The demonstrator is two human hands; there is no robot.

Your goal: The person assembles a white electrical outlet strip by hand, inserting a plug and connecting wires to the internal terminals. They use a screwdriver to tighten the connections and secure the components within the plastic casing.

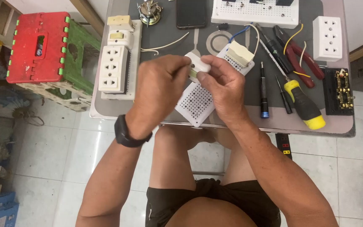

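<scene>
Now both hands are meeting on a small white plastic part [198, 66] above the table.

The left hand [158, 86] and the right hand [223, 86] are both pinching the part between fingertips, holding it just over a white perforated board [196, 103] lying on the grey table [248, 124]. A yellow-handled screwdriver [305, 107], red pliers [297, 54] and a white socket strip [114, 69] are lying well apart on either side.

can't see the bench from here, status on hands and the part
Left hand and right hand both pinching small white switch part. Held above white perforated board. Screwdrivers lie right, clear of hands.
</scene>
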